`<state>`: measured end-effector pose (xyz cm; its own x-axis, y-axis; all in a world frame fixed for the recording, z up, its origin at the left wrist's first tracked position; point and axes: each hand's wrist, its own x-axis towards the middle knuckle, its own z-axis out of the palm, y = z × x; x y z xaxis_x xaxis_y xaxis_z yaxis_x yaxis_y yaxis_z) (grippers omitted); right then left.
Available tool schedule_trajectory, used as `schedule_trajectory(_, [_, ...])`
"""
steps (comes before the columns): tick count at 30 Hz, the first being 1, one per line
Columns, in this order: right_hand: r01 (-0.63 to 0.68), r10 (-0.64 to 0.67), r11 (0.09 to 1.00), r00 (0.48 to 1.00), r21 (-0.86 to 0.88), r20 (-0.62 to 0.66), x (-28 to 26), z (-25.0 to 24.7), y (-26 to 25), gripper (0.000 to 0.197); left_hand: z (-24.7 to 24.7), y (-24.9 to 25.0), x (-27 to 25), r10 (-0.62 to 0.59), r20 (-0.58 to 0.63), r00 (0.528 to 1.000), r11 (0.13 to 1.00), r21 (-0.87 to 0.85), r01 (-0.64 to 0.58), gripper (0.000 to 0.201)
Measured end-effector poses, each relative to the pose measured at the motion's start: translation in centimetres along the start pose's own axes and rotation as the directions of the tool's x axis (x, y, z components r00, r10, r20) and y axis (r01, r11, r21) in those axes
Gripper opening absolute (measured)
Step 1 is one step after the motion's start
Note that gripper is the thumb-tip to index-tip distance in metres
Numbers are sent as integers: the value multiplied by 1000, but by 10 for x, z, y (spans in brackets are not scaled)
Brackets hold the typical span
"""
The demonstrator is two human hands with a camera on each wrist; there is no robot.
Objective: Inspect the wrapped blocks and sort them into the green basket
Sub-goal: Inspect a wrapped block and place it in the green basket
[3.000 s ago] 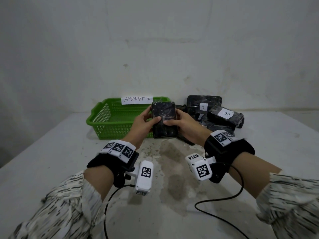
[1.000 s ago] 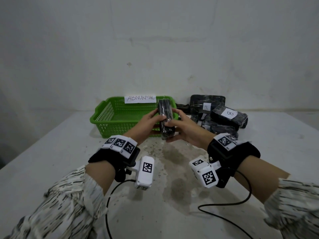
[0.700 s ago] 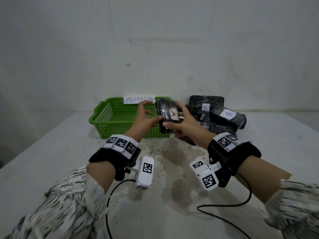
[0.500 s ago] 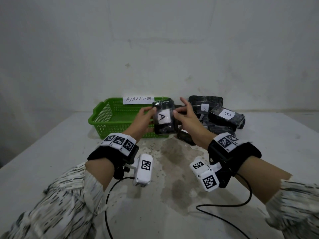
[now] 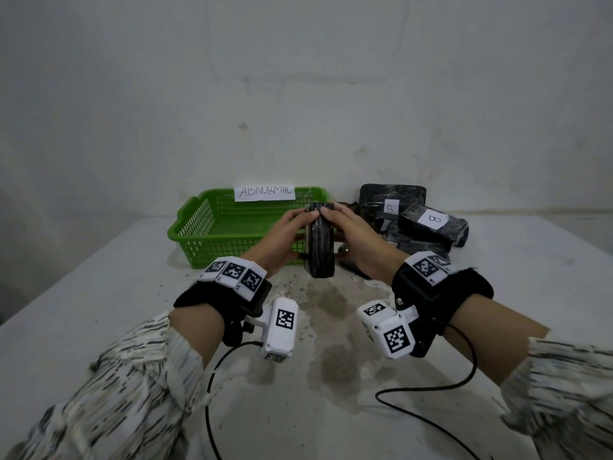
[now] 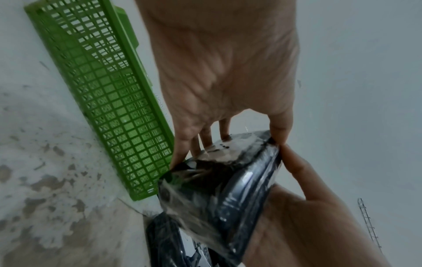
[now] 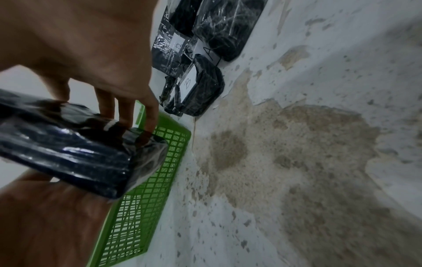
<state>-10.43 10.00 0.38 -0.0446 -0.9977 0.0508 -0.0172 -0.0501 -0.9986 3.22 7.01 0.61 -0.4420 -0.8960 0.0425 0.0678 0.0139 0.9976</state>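
Both hands hold one black block wrapped in clear film [image 5: 320,247] [image 6: 219,191] [image 7: 75,155] above the table, just in front of the green basket [image 5: 212,227]. The block stands on edge, narrow side toward me, so its label is hidden. My left hand [image 5: 285,237] grips its left face and my right hand [image 5: 351,234] grips its right face, fingertips meeting over the top. The green basket [image 6: 109,101] [image 7: 146,180] carries a paper tag reading ABNORMAL [image 5: 264,193] and looks empty. More wrapped blocks [image 5: 418,220] [image 7: 198,86], labelled B and A, lie piled to the right.
The table [image 5: 99,293] is white with brown stained patches [image 5: 331,343] in the middle. A bare wall [image 5: 298,94] rises close behind the basket and pile. Black cables [image 5: 424,403] from my wrist cameras trail over the near table.
The block was turned about its long axis: its A label faced me half a second ago, and now only the narrow edge shows. Both hands shifted their grip onto its side faces.
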Motion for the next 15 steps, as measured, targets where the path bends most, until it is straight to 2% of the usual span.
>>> schedule_trajectory(6, [44,-43,998,999,35,-15,-5,-1,-4,34,1,3,1,38,-36,999,994,101,-34,44])
schedule_trajectory(9, [41,-42,999,999,32,25,-8,-3,-4,40,3,6,2,52,-61,997,995,87,-46,44])
schedule_trajectory(15, [86,-85,996,996,31,-25,-12,-7,-4,49,4,6,3,37,2,999,999,38,-37,35])
